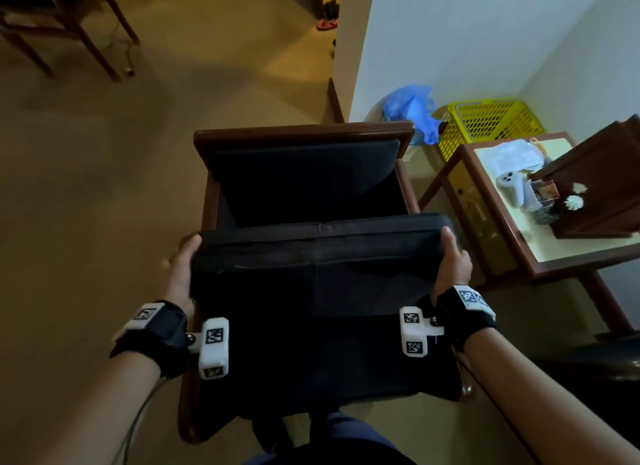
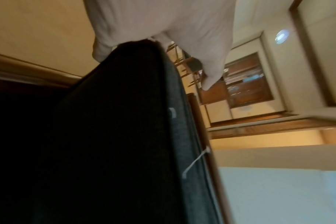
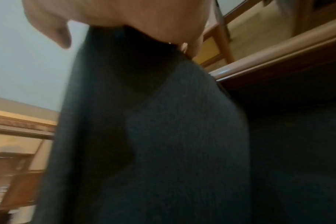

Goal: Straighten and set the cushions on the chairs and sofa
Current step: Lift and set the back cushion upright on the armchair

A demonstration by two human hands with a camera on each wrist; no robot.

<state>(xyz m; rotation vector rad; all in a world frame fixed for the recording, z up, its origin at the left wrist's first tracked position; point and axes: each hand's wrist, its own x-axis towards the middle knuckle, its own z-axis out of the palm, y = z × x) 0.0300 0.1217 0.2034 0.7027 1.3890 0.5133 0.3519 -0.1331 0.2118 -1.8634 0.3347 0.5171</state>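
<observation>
Cushion (image 1: 322,274) held above chair (image 1: 301,133) seat, L hand (image 1: 181,270) & R hand (image 1: 452,267) gripping opposite side edges; prob. light, soft but bulky, floppy mid-span, so best kept gripped at both edges.

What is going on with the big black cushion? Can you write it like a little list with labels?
held thing: black seat cushion, lifted over the chair
left hand: grips the cushion's left edge
right hand: grips the cushion's right edge
chair: dark wooden frame, back cushion in place
beside chair: side table with a white game controller
by the wall: yellow basket, blue plastic bag
step left: lay the cushion flat on the seat
</observation>
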